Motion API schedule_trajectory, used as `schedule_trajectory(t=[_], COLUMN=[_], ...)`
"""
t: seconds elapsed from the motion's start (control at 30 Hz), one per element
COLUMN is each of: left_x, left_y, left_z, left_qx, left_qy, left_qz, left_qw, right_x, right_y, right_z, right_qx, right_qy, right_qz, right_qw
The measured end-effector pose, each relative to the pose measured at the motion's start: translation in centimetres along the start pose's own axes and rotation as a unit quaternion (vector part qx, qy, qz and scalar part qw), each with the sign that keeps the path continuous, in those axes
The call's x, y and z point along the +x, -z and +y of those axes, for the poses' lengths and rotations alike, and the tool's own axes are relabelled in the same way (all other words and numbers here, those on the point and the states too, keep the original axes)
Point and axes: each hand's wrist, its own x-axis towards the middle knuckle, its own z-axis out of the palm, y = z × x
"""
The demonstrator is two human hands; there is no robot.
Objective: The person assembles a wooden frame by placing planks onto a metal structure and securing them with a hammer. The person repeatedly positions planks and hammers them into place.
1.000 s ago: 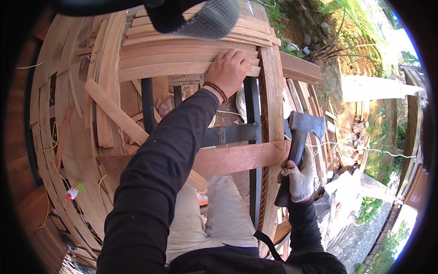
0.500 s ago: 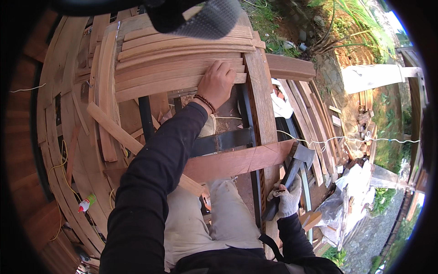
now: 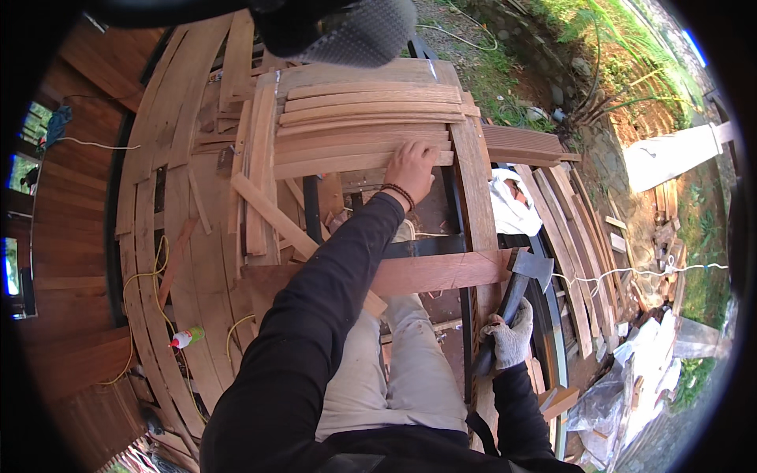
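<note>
l hand (image 3: 412, 167) flat on planks (image 3: 363, 142); r hand (image 3: 509, 340) grips hatchet (image 3: 520, 284).

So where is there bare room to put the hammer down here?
Free: the reddish crosspiece between the left sleeve and the hammer in the gloved right hand; also the curved planks beside the glue bottle. Crowded: stacked slats above the left hand.

Black long sleeves, beaded bracelet (image 3: 398, 191) on bare left hand (image 3: 412, 167), grey knit glove on right hand (image 3: 511, 340), pale trousers.
</note>
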Motion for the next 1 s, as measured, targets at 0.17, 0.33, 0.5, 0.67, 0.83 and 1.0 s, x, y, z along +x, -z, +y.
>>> schedule_trajectory(t=[0.17, 0.33, 0.5, 0.67, 0.83, 1.0], left_x=[-8.7, -26.6, -44.8, -53.0, -55.2, -55.1], left_y=[10.4, 20.0, 23.3, 21.7, 19.7, 18.8], left_z=[6.1, 8.2, 9.4, 10.4, 9.5, 8.9], left_qx=[-0.083, -0.060, 0.071, 0.071, 0.048, 0.064], left_qy=[0.047, 0.183, 0.311, 0.358, 0.372, 0.329], left_qz=[0.036, 0.038, 0.005, -0.008, 0.003, 0.035], left_qw=[0.995, 0.981, 0.948, 0.931, 0.927, 0.942], right_x=[0.9, 1.4, 1.0, -4.5, -7.8, -11.4], right_y=[1.4, 1.2, 1.1, 1.5, 3.8, 6.7], right_z=[0.5, -0.5, -1.6, -4.8, -1.4, -2.2], right_qx=[-0.152, -0.205, -0.210, -0.260, -0.343, -0.358], right_qy=[0.072, 0.159, 0.115, 0.135, 0.173, 0.118], right_qz=[-0.028, -0.046, -0.052, -0.052, -0.067, -0.108], right_qw=[0.985, 0.965, 0.970, 0.955, 0.921, 0.920])
